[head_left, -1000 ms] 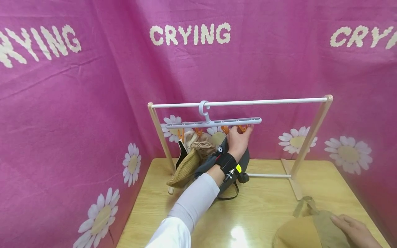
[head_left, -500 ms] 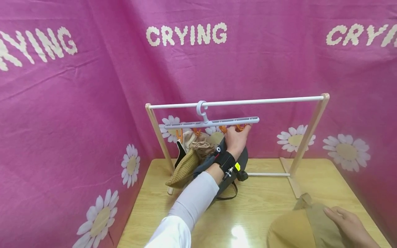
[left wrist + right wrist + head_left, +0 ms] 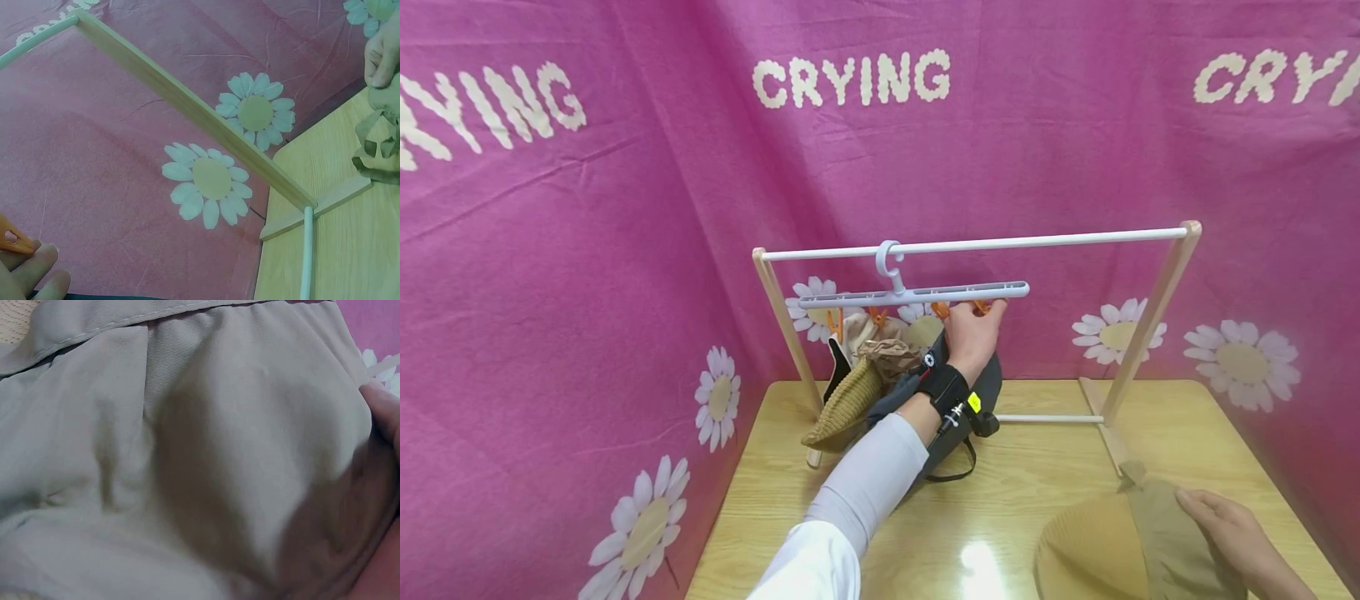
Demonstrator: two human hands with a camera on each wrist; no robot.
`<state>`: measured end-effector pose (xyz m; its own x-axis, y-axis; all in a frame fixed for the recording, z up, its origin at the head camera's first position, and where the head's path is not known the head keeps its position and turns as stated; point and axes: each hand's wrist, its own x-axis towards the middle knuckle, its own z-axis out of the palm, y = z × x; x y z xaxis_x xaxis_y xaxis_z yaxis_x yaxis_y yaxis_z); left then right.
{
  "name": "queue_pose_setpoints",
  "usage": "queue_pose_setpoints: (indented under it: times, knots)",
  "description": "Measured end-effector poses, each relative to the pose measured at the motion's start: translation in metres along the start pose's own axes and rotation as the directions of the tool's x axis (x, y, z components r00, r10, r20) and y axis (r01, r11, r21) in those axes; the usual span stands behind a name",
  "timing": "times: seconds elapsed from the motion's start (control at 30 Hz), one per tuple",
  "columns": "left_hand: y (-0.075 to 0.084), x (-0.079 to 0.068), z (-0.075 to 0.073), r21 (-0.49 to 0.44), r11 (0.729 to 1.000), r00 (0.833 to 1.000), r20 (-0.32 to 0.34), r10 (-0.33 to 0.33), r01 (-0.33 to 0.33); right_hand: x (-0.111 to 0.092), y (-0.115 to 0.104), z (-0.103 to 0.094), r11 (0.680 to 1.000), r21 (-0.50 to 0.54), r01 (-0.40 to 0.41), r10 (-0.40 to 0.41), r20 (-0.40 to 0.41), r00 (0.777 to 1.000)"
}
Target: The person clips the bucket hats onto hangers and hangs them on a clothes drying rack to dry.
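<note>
In the head view my left hand [image 3: 973, 337] pinches an orange clip [image 3: 981, 307] under the right end of a pale grey hanger [image 3: 955, 294]. The left wrist view shows its fingers [image 3: 39, 267] against the orange clip. Dark grey cloth [image 3: 988, 379] with a black strap hangs beneath and behind this hand. My right hand [image 3: 1236, 533] grips the edge of a two-tone tan and khaki hat [image 3: 1090, 546] over the table's front right. In the right wrist view, khaki fabric [image 3: 250, 425] fills the frame, with the thumb over its edge. Straps dangle from the hat in the left wrist view.
The hanger hooks over the white top bar [image 3: 1045, 243] of a wooden-legged rack. Left of the dark cloth hang a ribbed mustard hat [image 3: 846, 408] and crumpled beige cloth [image 3: 887, 354]. More orange clips [image 3: 835, 322] hold items. Pink curtain [image 3: 1075, 150] encloses the wooden table [image 3: 1000, 500].
My right hand has drifted slightly left with the hat, whose tan side now shows wider. My left hand stays at the orange clip.
</note>
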<state>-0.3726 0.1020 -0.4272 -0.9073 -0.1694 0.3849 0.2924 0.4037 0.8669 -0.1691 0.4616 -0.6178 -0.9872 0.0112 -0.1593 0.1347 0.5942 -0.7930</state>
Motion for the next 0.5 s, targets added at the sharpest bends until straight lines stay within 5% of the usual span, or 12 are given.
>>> queue_pose_setpoints:
  times: [0.17, 0.5]
  knots:
    - [0.001, 0.001, -0.002, 0.046, 0.997, 0.998, 0.024, 0.056, -0.057, 0.001, -0.002, 0.003, 0.999, 0.044, -0.013, 0.011, 0.025, 1.0]
    - [0.0, 0.006, -0.009, 0.104, 0.992, 0.992, 0.115, 0.057, -0.069, 0.008, -0.011, 0.006, 1.0, 0.017, 0.021, -0.021, 0.003, 1.0]
